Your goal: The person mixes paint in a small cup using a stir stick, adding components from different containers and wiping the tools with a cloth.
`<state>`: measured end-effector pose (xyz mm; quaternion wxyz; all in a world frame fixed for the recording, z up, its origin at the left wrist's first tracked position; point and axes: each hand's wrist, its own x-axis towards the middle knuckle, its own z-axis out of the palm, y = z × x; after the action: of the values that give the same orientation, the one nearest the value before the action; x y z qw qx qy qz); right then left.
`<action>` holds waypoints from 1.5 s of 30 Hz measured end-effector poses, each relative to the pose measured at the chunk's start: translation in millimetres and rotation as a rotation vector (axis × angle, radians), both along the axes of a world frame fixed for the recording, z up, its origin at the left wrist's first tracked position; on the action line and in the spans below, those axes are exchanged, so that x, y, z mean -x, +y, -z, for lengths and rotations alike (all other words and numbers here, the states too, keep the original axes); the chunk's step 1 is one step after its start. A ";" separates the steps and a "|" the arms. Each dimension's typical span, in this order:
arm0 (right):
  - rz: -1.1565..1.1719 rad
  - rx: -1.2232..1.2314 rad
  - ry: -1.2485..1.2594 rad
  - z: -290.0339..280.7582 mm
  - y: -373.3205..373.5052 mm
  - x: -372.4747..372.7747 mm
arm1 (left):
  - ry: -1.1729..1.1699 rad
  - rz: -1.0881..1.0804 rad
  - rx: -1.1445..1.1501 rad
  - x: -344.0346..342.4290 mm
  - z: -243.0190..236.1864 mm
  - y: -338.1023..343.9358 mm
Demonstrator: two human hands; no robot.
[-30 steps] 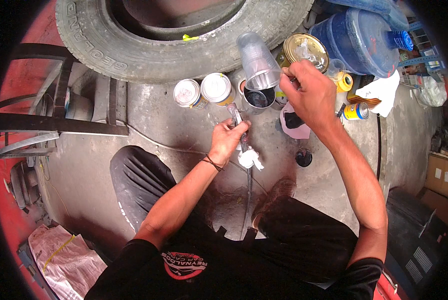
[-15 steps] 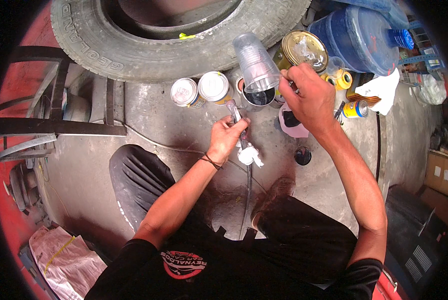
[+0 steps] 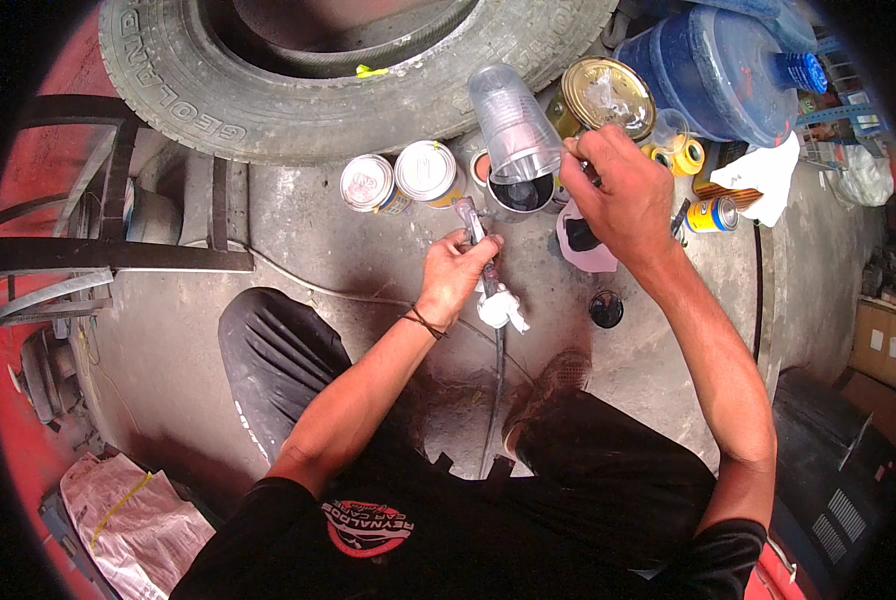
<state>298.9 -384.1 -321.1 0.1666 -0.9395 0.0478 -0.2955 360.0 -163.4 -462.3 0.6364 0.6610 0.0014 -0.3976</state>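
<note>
My right hand (image 3: 618, 195) is closed, fingertips at the rim of a clear plastic cup (image 3: 508, 120). The cup is tilted, its wide end toward me, above an open can of dark liquid (image 3: 521, 194); whether several cups are nested I cannot tell. In my left hand (image 3: 456, 275), pinched by thumb and fingers, is a slim tool (image 3: 485, 250) resembling a spray gun. White cloth or paper (image 3: 500, 308) wraps its lower part, and a dark hose (image 3: 497, 400) trails from it toward me. Beside my right wrist sits a pink piece with a black patch (image 3: 580, 243).
A large tyre (image 3: 298, 135) lies at the back. Two white-lidded cans (image 3: 426, 172) stand before it, and a gold-lidded can (image 3: 608, 95) and a blue water jug (image 3: 713, 75) stand right. A small dark round lid or cup (image 3: 606, 309) is on the floor. Left is a dark metal frame (image 3: 118, 255).
Hardly anything differs. The cup and the tool have shifted very slightly; both hands keep their grip.
</note>
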 end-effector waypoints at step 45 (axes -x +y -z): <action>0.015 -0.080 0.041 10.5 9.5 4.1 | 0.000 -0.024 0.012 -2.3 11.3 7.1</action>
<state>294.9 -374.5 -331.5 0.2010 -0.9375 0.0700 -0.2753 362.4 -156.3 -473.6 0.6452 0.6570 0.0072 -0.3899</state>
